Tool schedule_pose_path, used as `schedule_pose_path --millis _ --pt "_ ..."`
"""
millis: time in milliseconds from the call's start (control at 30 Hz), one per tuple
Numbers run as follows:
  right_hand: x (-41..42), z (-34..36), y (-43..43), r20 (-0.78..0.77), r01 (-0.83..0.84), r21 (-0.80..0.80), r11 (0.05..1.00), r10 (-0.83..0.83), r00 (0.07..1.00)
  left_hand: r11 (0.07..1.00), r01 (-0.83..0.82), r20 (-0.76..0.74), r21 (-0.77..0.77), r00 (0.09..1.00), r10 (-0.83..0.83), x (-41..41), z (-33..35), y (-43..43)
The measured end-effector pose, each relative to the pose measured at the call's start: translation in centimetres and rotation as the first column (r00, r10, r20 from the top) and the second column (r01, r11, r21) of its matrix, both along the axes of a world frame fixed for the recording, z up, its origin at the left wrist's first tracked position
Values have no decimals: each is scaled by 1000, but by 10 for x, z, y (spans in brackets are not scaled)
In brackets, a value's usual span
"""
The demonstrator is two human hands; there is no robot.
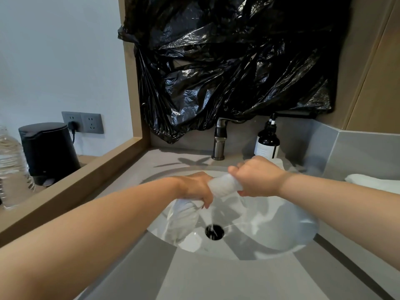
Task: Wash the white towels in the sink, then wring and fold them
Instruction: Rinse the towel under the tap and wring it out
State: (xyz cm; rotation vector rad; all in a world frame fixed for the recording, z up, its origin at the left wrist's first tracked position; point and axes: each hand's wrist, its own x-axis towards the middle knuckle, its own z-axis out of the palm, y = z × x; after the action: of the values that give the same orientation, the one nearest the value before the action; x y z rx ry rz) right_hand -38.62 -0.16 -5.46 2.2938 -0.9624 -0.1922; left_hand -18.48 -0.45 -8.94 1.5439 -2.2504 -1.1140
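A wet white towel (225, 186) is twisted into a tight roll above the white sink (287, 230). My left hand (194, 187) grips its left end, and my right hand (257, 178) grips its right end. The towel's loose end hangs down below my left hand into the basin. Water runs from the roll down to the black drain (214, 232). Another white towel (372, 182) lies on the counter at the right.
A metal faucet (219, 139) stands behind the sink, with a dark pump bottle (267, 141) to its right. Black plastic sheeting (233, 61) covers the wall above. Beyond a wooden ledge at the left stand a black kettle (48, 151) and a clear water bottle (10, 167).
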Motion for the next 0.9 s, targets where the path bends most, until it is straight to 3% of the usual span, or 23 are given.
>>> schedule_pose_path --millis 133,300,467,567,733,800,833,900 --pt "0 2 -3 -53 -25 20 999 26 998 990 -17 -108 138 994 32 1 -3 9" --pt "-3 3 2 -117 -27 77 997 36 992 961 7 -130 276 991 29 -4 -5 21" --pt "9 15 9 -88 68 94 993 -60 994 1000 -9 54 -26 998 11 -2 -2 20" --pt "16 28 22 21 134 135 982 -138 990 994 63 85 -94 995 -55 -2 14 23" --pt "27 37 42 164 160 276 948 -210 964 946 129 274 -297 961 -45 -12 33 24" --pt "15 45 43 233 187 504 843 -341 911 932 153 323 -329 946 -42 -8 32 22" --pt "5 49 41 273 155 670 726 -435 858 925 162 331 -344 943 -42 -6 31 21" --pt "-15 49 33 361 -95 914 395 -683 635 904 173 328 -392 944 -38 -3 33 20"
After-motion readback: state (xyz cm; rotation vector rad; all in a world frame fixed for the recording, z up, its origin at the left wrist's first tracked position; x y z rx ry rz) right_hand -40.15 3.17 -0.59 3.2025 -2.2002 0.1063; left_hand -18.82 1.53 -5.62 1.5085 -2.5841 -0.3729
